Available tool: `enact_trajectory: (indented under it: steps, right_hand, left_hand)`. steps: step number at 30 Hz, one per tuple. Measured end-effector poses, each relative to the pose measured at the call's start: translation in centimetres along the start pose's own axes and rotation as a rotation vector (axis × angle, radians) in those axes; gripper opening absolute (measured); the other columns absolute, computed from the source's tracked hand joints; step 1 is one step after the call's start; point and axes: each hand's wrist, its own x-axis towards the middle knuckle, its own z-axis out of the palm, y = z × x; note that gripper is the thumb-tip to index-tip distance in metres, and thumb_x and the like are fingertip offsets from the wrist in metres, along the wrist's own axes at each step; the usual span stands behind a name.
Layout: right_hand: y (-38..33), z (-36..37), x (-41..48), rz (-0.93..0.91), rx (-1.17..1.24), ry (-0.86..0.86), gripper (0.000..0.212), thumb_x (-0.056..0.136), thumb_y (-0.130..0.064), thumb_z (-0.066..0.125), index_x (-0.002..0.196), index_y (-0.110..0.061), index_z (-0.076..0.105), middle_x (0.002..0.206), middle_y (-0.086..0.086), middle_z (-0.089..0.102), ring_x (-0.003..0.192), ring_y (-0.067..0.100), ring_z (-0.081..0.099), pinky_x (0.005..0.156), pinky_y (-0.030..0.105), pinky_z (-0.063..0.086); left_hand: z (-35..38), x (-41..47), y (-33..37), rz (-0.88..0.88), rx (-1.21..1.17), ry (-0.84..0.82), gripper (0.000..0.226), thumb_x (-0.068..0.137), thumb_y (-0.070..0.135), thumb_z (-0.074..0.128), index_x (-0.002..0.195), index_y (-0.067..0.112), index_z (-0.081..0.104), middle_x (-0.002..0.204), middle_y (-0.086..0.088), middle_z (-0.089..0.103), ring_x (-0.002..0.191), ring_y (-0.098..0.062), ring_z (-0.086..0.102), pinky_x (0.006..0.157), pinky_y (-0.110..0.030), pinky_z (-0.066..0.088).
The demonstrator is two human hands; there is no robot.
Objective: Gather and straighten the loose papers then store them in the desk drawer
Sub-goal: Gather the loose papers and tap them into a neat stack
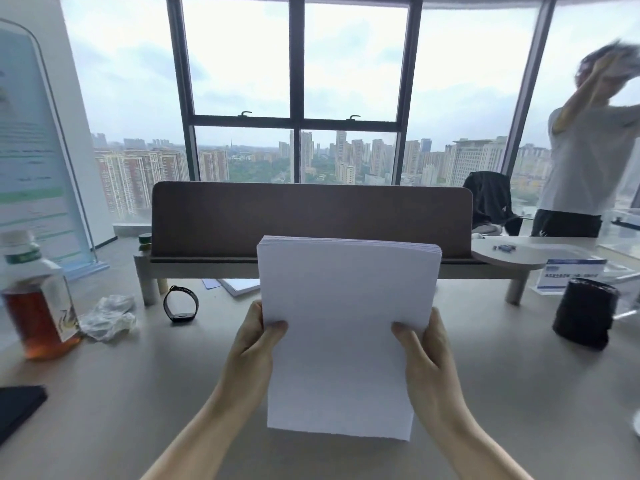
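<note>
A thick stack of white papers (343, 327) stands upright on its bottom edge on the beige desk (138, 393), straight in front of me. My left hand (251, 348) grips its left side and my right hand (424, 355) grips its right side, thumbs on the near face. The sheets look aligned at the top edge. A few more sheets (239, 285) lie flat under the monitor shelf behind the stack. No drawer is in view.
A tea bottle (38, 303), crumpled plastic (109, 317) and a black wristband (180, 304) sit on the left. A dark notebook (17, 407) lies at the left edge. A black cup (585, 313) stands right. The brown-backed shelf (311, 220) spans the rear. A person (592, 150) stands far right.
</note>
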Motion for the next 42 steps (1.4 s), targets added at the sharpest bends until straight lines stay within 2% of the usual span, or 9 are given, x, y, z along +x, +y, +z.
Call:
enact_trajectory:
  steps: [3, 10, 14, 20, 23, 28, 31, 35, 42]
  right_hand:
    - [-0.5, 0.3, 0.3, -0.007, -0.08, -0.033, 0.029, 0.103, 0.001, 0.047, 0.106, -0.027, 0.057, 0.096, -0.023, 0.075, 0.089, -0.005, 0.067, 0.084, 0.034, 0.051]
    - [1.2, -0.2, -0.4, 0.093, -0.113, -0.115, 0.015, 0.105, -0.005, 0.05, 0.108, -0.019, 0.054, 0.106, -0.001, 0.077, 0.1, 0.016, 0.073, 0.098, 0.051, 0.055]
    - [2.1, -0.3, -1.1, 0.13, -0.127, -0.133, 0.026, 0.104, 0.0, 0.049, 0.11, -0.025, 0.054, 0.106, -0.014, 0.078, 0.098, 0.005, 0.074, 0.093, 0.039, 0.055]
    - [0.5, -1.2, -0.3, -0.024, -0.311, -0.178, 0.012, 0.105, -0.017, 0.051, 0.114, -0.024, 0.05, 0.112, -0.015, 0.076, 0.105, 0.008, 0.072, 0.096, 0.043, 0.056]
    - [-2.1, -1.8, 1.1, -0.172, -0.458, -0.243, 0.006, 0.105, -0.021, 0.05, 0.109, -0.021, 0.047, 0.101, -0.008, 0.072, 0.09, 0.015, 0.071, 0.079, 0.043, 0.059]
    - [-5.5, -3.4, 2.7, -0.326, -0.656, -0.298, 0.011, 0.102, -0.024, 0.058, 0.107, -0.021, 0.049, 0.088, -0.017, 0.066, 0.075, 0.013, 0.062, 0.064, 0.026, 0.046]
    - [-3.9, -5.9, 2.8, -0.157, -0.711, -0.147, 0.041, 0.09, -0.039, 0.074, 0.12, -0.023, 0.051, 0.11, -0.02, 0.06, 0.08, 0.002, 0.061, 0.081, 0.029, 0.047]
    - [-0.2, -6.5, 0.8, 0.296, -0.123, -0.143, 0.046, 0.088, -0.016, 0.079, 0.126, -0.015, 0.055, 0.11, 0.005, 0.081, 0.084, 0.007, 0.079, 0.073, 0.028, 0.06]
    - [0.8, -5.5, 0.8, 0.032, -0.154, -0.09, 0.035, 0.101, -0.003, 0.059, 0.129, -0.024, 0.061, 0.119, -0.002, 0.077, 0.114, 0.02, 0.072, 0.1, 0.045, 0.056]
  left_hand:
    - [0.5, -0.6, 0.2, 0.03, 0.098, 0.015, 0.026, 0.102, 0.001, 0.05, 0.115, 0.018, 0.063, 0.112, 0.002, 0.079, 0.108, -0.017, 0.071, 0.097, -0.039, 0.052]
    - [-0.7, -1.0, -0.6, 0.025, 0.194, 0.054, 0.021, 0.1, 0.011, 0.051, 0.103, 0.031, 0.055, 0.103, 0.012, 0.076, 0.1, -0.013, 0.071, 0.085, -0.034, 0.051]
    - [-0.8, -0.8, -0.8, -0.053, 0.184, 0.002, 0.025, 0.103, -0.002, 0.046, 0.108, 0.021, 0.053, 0.095, 0.017, 0.076, 0.097, -0.016, 0.069, 0.08, -0.034, 0.05]
    - [0.2, 2.6, 11.1, 0.713, 0.976, 0.018, 0.101, 0.086, 0.024, 0.077, 0.164, 0.023, 0.013, 0.171, -0.001, 0.018, 0.157, -0.015, 0.015, 0.127, -0.034, 0.017]
    - [3.1, 3.5, 15.0, 0.703, 1.261, -0.349, 0.07, 0.089, 0.029, 0.073, 0.15, 0.03, 0.039, 0.153, 0.002, 0.051, 0.141, -0.02, 0.047, 0.114, -0.039, 0.039]
    - [1.4, 2.9, 12.1, 0.523, 0.794, -0.223, 0.015, 0.095, 0.013, 0.065, 0.096, 0.027, 0.06, 0.089, 0.007, 0.073, 0.084, -0.02, 0.07, 0.075, -0.038, 0.054]
    - [-1.2, 1.8, 8.6, 0.379, 0.529, -0.119, 0.012, 0.093, 0.012, 0.066, 0.096, 0.023, 0.064, 0.089, -0.001, 0.076, 0.085, -0.031, 0.072, 0.078, -0.05, 0.057]
    - [-3.3, 0.7, 4.4, 0.165, 0.225, 0.01, 0.019, 0.096, -0.002, 0.063, 0.106, 0.014, 0.069, 0.095, -0.005, 0.081, 0.088, -0.03, 0.077, 0.085, -0.05, 0.058]
    - [-4.5, -0.5, 0.4, 0.051, 0.081, 0.013, 0.014, 0.096, 0.014, 0.065, 0.109, 0.02, 0.066, 0.1, -0.003, 0.079, 0.092, -0.022, 0.072, 0.08, -0.036, 0.057]
